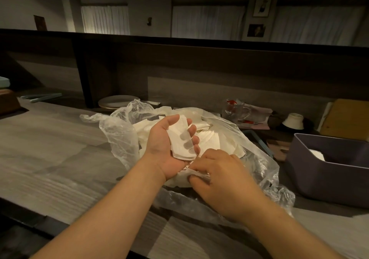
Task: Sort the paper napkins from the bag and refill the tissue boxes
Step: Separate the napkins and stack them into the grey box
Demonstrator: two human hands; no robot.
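Head view, dim light. Clear plastic bag (123, 139) lies open on the grey worktop (50, 149), slumped around a loose heap of napkins (209, 137). Purple-grey box (327, 169) stands on the right, just beside the bag; something white shows inside it, too dark to identify.

Handling, judged: napkins are thin, soft and very light. Single sheets will cling to each other and crease; a folded edge or corner is the place to take one, with fingertips only. A stack carries better flat on the palm with the fingers wrapped along one long side. The bag film is slippery and limp, so it gives no support and may lift with the paper.

Grip, left hand (169, 145): palm up over the bag, a small stack of napkins (179, 139) lying across it, fingers curled up over the far edge of the stack, thumb free on the near side. Fingertips show through the top sheet as dark patches, so the paper is translucent.

Grip, right hand (217, 177): back up, low at the near rim of the bag, fingers bent and pinching a crumpled napkin (197, 174) just below the left wrist. Whether film is caught in the pinch as well, cannot tell.

Behind the bag: plates (115, 101), a glass mug (236, 109), an upturned bowl (293, 121).
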